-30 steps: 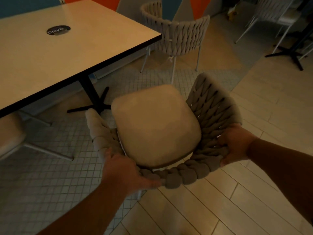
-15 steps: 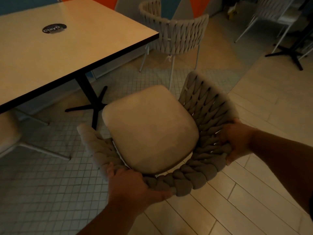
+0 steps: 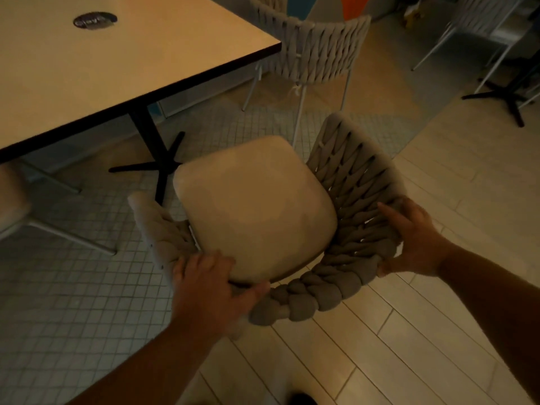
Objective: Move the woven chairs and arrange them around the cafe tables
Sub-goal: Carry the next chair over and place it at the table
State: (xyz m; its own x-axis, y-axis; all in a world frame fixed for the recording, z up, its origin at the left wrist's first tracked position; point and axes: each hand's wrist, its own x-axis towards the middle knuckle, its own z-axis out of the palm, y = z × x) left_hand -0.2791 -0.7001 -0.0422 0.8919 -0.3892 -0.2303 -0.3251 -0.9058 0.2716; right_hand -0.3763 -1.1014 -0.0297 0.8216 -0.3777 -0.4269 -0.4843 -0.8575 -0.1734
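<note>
Centre of frame: the woven chair [image 3: 353, 197] I am handling, seen from above, with its open front facing the upper left. Its pale seat cushion [image 3: 257, 211] fills the middle, and the thick braided rim curves round the right and lower sides.

Left hand [image 3: 210, 290] – lower centre, on the rim at the back-left of the chair. The fingers are curled over the top edge just beside the cushion, and the thumb lies along the braid, pointing right. A closed hold on the rim.

Right hand [image 3: 415, 241] – right of centre, clasping the rim on the chair's right side. The fingers are spread across the inner weave and the thumb is tucked under the braid.

The chair legs are hidden under the seat; I cannot tell whether they touch the floor.

Cafe table [image 3: 117, 68] – upper left, pale top with a dark edge and a dark round sticker [image 3: 95, 21] near the top. Its black cross base [image 3: 159, 159] stands just beyond the chair's front left corner.

Second woven chair [image 3: 315, 51] – upper centre, its back toward me, beside the table's far corner. Well apart from the one I hold.

Left edge: part of another seat [image 3: 11, 200] under the table side.

Upper right: another black table base [image 3: 508, 97].

Floor: small square tiles [image 3: 73, 302] on the left, long plank tiles [image 3: 438, 331] on the right. The chair sits over the line where they meet.
</note>
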